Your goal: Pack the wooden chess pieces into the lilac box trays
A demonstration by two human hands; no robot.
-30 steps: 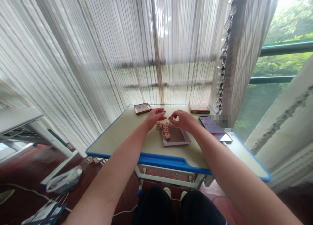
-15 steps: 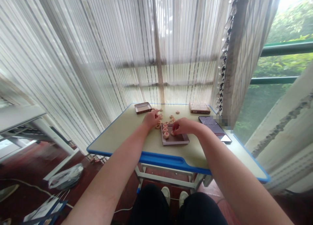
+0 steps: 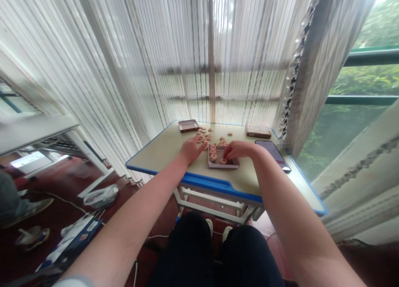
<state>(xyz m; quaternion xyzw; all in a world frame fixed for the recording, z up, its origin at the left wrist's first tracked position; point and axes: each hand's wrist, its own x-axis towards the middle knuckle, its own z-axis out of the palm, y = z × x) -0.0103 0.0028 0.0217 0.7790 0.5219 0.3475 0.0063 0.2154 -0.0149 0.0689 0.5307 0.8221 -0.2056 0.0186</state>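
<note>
My right hand (image 3: 232,150) reaches into a shallow open box (image 3: 224,166), its fingers pinched on a round wooden Chinese chess piece (image 3: 223,161). A column of several pieces (image 3: 213,152) with red markings stands along the box's left wall. My left hand (image 3: 189,150) rests left of the box, thumb and index finger apart. Its fingertips are close to a chess piece (image 3: 205,145) beside the box's far left corner; whether they touch it is hard to see. More loose pieces (image 3: 204,131) lie beyond this hand, and some (image 3: 222,139) behind the box.
A second shallow open tray (image 3: 188,126) lies at the table's far left. A closed flat box (image 3: 258,131) is at the far right, with a phone (image 3: 274,155) nearer me. Blue edging (image 3: 205,182) runs round the table (image 3: 156,152). Curtains hang behind it.
My left hand has drawn back from the far pieces toward me, beside the box. My right hand stays in the box with its piece near the floor. The view has shifted slightly.
</note>
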